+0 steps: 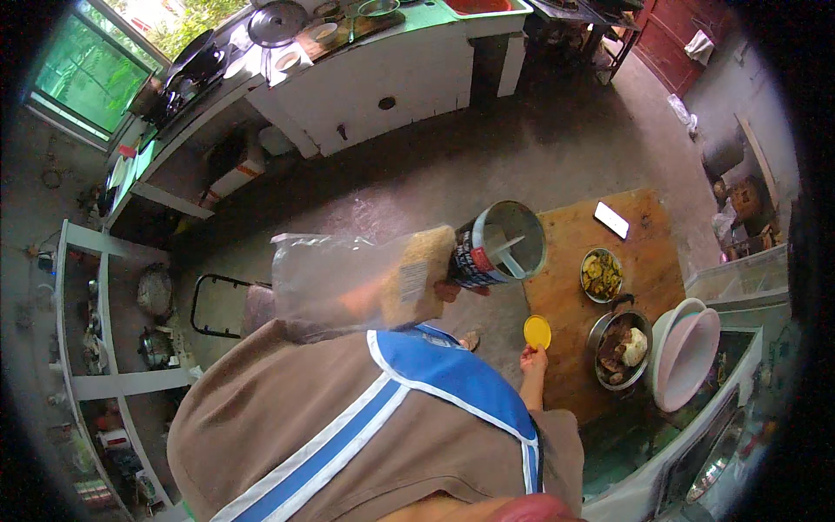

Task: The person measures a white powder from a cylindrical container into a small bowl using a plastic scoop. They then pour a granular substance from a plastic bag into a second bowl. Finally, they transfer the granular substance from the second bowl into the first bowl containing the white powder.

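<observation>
My left hand [450, 291] grips a dark printed can [464, 258] from below, its fingertips showing under the can. The can is uncovered and tipped to the right, with a pale scoop [512, 261] inside. Against that hand and forearm lies a clear plastic bag [326, 274], partly filled with tan grain-like stuff [427, 251]. Whether the same fingers also pinch the bag is hidden. Lower right, my right hand [533, 359] holds a round yellow lid [537, 332] by its edge, near the side of the wooden table [554, 274].
On the table are a white phone [611, 220], a bowl of cooked food [601, 275], a metal pot [597, 339] with food, and stacked basins [662, 365]. A tiled counter [417, 78] with cookware runs along the far side. Shelving [130, 385] and a metal-framed chair [215, 307] stand left.
</observation>
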`<state>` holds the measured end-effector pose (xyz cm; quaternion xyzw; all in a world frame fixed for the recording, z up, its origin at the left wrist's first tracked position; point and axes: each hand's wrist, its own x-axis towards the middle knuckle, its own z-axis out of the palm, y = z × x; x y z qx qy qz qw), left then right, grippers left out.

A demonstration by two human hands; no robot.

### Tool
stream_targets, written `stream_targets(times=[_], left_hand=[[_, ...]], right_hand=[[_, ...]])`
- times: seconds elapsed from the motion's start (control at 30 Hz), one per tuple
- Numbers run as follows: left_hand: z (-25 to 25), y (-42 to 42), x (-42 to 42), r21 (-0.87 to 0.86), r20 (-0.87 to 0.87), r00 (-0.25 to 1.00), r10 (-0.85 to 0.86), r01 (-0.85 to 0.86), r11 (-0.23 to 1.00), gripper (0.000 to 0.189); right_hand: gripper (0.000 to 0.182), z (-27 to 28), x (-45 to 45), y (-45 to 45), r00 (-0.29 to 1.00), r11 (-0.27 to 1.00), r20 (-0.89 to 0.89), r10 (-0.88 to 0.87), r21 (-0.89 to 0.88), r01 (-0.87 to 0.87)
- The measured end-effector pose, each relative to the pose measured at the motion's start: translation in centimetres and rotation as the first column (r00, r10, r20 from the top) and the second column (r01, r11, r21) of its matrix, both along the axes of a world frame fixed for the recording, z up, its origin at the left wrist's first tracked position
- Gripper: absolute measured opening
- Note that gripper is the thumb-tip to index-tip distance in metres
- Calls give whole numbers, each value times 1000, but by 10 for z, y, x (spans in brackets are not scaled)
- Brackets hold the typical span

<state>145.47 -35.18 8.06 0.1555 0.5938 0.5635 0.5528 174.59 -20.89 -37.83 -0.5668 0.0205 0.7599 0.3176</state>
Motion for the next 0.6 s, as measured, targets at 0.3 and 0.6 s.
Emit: stream_targets(times=[0.3, 0.6], left_hand=[[-28, -11, -56, 53, 164, 984, -74, 66, 996, 34], [-31, 3, -109, 48, 233, 950, -208, 202, 978, 35]], right_hand=[[34, 20, 136, 16, 973, 844, 7, -230, 499, 196], [32, 363, -54, -13, 977, 568, 211, 44, 799, -198]])
